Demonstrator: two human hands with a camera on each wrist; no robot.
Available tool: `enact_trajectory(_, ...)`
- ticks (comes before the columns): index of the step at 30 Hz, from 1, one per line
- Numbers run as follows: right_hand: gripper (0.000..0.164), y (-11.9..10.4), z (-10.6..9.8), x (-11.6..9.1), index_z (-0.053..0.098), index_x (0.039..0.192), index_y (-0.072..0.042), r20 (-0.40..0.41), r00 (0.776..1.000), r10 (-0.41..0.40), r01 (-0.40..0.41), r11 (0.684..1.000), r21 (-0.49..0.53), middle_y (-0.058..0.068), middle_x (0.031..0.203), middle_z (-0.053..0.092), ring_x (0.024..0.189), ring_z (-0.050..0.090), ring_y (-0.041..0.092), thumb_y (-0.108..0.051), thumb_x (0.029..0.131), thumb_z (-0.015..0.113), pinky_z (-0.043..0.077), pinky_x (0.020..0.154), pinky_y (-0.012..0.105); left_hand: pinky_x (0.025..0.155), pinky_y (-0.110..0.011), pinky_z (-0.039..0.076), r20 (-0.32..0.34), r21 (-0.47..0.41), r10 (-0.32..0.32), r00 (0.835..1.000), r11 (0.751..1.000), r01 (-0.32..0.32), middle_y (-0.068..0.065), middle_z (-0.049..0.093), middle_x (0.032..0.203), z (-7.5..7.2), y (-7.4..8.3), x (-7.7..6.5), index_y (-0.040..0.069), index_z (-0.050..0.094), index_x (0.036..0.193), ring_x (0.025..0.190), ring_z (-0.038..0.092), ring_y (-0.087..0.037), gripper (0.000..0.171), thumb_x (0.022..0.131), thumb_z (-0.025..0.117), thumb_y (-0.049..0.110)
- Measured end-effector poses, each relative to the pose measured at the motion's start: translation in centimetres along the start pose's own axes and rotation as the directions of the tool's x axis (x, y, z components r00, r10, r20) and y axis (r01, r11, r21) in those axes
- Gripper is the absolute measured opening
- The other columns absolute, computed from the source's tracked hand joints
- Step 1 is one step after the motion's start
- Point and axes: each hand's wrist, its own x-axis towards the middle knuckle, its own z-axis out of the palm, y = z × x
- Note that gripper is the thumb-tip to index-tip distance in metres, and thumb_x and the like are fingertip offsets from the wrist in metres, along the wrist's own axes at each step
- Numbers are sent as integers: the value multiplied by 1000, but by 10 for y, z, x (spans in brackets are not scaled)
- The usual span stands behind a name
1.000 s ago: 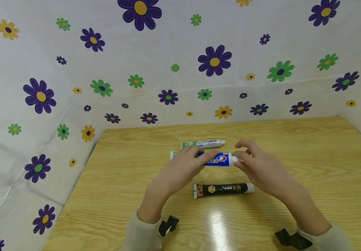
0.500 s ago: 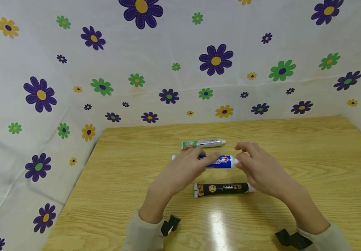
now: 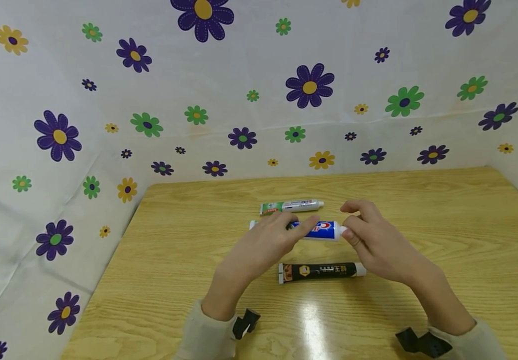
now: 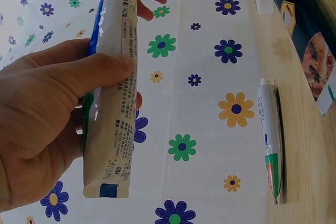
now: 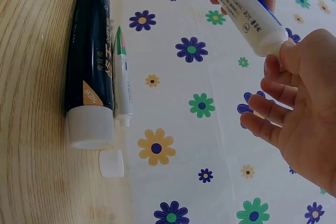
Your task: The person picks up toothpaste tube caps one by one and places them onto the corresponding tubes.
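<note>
My left hand [image 3: 265, 242] grips a blue-and-white toothpaste tube [image 3: 324, 229] above the table, thumb along one side; the tube's white printed back [image 4: 113, 119] shows in the left wrist view. At the tube's white tip, my right hand [image 3: 382, 245] pinches the cap end between thumb and index finger, its other fingers spread, as the right wrist view shows. The fingertips partly cover that end. Nearer me lies a black toothpaste tube [image 3: 324, 271] with a white cap. Behind the held tube is a smaller green-and-silver toothpaste tube [image 3: 297, 206], its narrow tip bare.
A loose white cap [image 5: 111, 163] lies on the wooden table [image 3: 187, 215], near the black tube's capped end. Flower-patterned white cloth [image 3: 263, 65] rises behind the table and along both sides.
Both hands and the held tube have shifted slightly to the right. The right thumb and index finger have changed position a little at the cap end. The two lying tubes stay put.
</note>
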Motion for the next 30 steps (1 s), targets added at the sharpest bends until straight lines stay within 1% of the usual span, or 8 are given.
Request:
enact_trajectory(6,22,-2,-2,0,46,84,-15,26,998,53,-55,996,73,19,125,45,109,46,28,-9,105,45,42,88,48,88,-36,53,-52,28,11,999,1000,-9,-9,60,108,1,2,1,18,43,148,95,57,-19,68,90,67,-6)
enact_trajectory(10,24,-6,-5,1,45,84,-15,46,995,84,-89,989,114,16,124,43,112,39,28,-7,106,42,37,89,46,94,-38,51,-101,27,25,995,999,-23,-12,60,119,1,2,2,18,42,147,106,59,-22,66,90,68,-5)
enact_trajectory(15,25,-8,-6,3,46,84,-12,-11,998,56,-54,988,145,13,118,43,110,35,24,-8,107,39,31,88,38,102,-40,48,-124,13,20,992,1000,-18,-12,59,130,0,4,4,15,45,147,119,58,-25,64,91,68,-3)
enact_trajectory(17,26,-8,-4,4,47,83,-12,-52,997,48,-40,988,152,12,116,43,109,35,24,-9,107,39,30,87,37,102,-40,49,-134,29,17,991,999,-13,-12,60,129,0,3,4,14,48,147,118,59,-25,62,91,69,-1)
enact_trajectory(19,26,-8,-2,5,48,82,-12,-87,994,70,-54,983,176,14,116,43,110,34,25,-8,106,40,30,88,38,100,-38,50,-153,63,24,988,998,-15,-11,62,127,1,2,4,13,48,146,113,62,-25,60,91,70,1)
enact_trajectory(23,29,-9,0,6,50,79,-15,-138,984,114,-80,970,231,19,124,41,121,30,31,-9,106,41,29,94,51,92,-33,54,-206,140,53,977,990,-24,-9,65,117,4,-3,4,11,50,145,102,66,-22,57,92,71,6)
enact_trajectory(26,30,-10,0,6,52,78,-16,-169,978,121,-78,967,242,21,129,40,127,27,33,-10,106,43,25,99,57,90,-30,54,-241,152,65,968,988,-29,-7,66,114,5,-6,5,9,50,144,98,67,-20,58,90,73,9)
enact_trajectory(30,30,-12,-1,7,52,78,-17,-202,969,141,-78,954,290,22,131,38,130,25,29,-5,104,44,22,102,59,89,-29,55,-265,141,67,962,990,-30,-7,66,113,6,-8,6,7,54,141,98,67,-19,57,88,76,13)
